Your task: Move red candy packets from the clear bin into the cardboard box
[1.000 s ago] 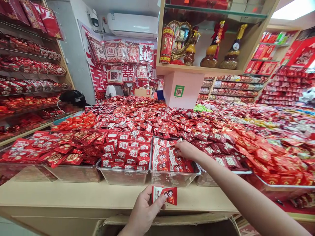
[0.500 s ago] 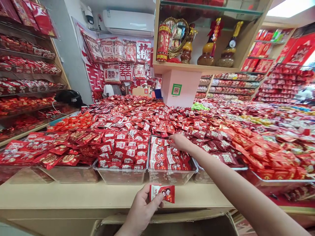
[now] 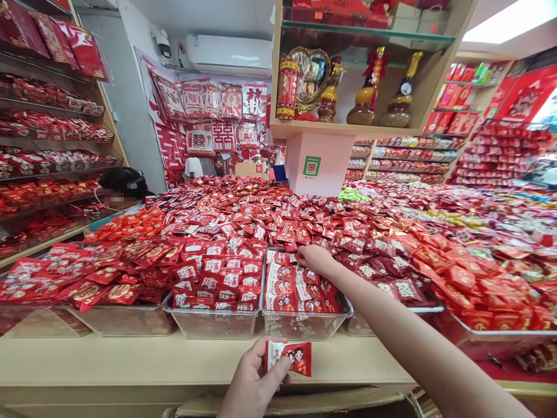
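My left hand (image 3: 256, 377) grips a red-and-white wrapped candy packet (image 3: 300, 357) printed with a cartoon couple, held just in front of the counter edge. My right hand (image 3: 317, 259) reaches to the back of a clear plastic bin (image 3: 304, 332). Its fingers are closed in a pinch on a small packet at the bin's far end, mostly hidden by the hand. Inside that bin, matching couple-print packets (image 3: 281, 284) stand in neat rows. To its left, another clear bin (image 3: 213, 325) holds red packets (image 3: 226, 278) with white labels.
Heaps of red packets (image 3: 243, 203) cover the display behind. Dark red packets (image 3: 398, 287) and orange-red ones (image 3: 474, 284) fill bins at right. A cardboard box (image 3: 348, 400) sits below the counter (image 3: 108, 360). A display cabinet (image 3: 391, 130) overhangs; a person (image 3: 124, 188) is at left.
The whole view has tilted up slightly, so things sit lower. My right hand stays at the bin's far end, fingers curled tighter. My left hand keeps the same packet.
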The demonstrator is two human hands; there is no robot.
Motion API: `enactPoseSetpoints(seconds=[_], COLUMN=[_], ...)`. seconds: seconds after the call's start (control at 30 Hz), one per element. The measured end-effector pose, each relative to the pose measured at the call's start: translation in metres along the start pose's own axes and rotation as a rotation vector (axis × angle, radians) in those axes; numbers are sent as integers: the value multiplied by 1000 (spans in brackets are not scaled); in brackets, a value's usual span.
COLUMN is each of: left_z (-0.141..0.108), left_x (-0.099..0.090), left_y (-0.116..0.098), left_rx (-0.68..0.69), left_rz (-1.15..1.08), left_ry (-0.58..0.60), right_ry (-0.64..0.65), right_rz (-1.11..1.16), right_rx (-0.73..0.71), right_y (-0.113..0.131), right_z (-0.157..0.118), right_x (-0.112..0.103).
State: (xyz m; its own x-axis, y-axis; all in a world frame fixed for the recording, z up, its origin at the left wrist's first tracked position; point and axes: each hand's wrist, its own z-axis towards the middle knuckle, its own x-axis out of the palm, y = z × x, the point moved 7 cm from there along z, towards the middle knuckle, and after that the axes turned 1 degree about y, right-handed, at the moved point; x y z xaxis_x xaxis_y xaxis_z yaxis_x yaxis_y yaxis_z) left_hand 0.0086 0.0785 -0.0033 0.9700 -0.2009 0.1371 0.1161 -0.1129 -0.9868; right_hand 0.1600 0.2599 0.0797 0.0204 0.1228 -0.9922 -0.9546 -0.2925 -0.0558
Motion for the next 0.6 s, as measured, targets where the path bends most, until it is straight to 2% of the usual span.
enactPoseSetpoints(seconds=[0.1, 0.17, 0.27, 0.3, 0.37, 0.43, 0.5, 0.6], left_z=[0, 0, -1, -1, -1, -1, -1, -2], left_x=[-2, -3, -3, -3, -3, -2, -2, -1], left_y=[0, -2, -4, -5, -7, -10, -11, -11], left_rx=[-5, 1, 10, 18, 46, 77, 87, 88], left_rz=[-1, -5, 0, 1, -2, 4, 19, 24], left_ry=[-8, 0, 27, 37, 53, 66, 73, 79], right_ry=[-12, -40, -80, -72, 6, 53, 90, 150], right_rz=[40, 65, 214, 385, 693, 851, 977, 1206], right_rx=[-4, -9, -89, -160, -234, -215, -151, -79], right_y=[0, 3, 23, 35, 56, 70, 78, 83], right_z=[-1, -14, -57, -76, -113, -140, -154, -158], right_x=[-10, -23, -40, -43, -38, -26, -9, 13])
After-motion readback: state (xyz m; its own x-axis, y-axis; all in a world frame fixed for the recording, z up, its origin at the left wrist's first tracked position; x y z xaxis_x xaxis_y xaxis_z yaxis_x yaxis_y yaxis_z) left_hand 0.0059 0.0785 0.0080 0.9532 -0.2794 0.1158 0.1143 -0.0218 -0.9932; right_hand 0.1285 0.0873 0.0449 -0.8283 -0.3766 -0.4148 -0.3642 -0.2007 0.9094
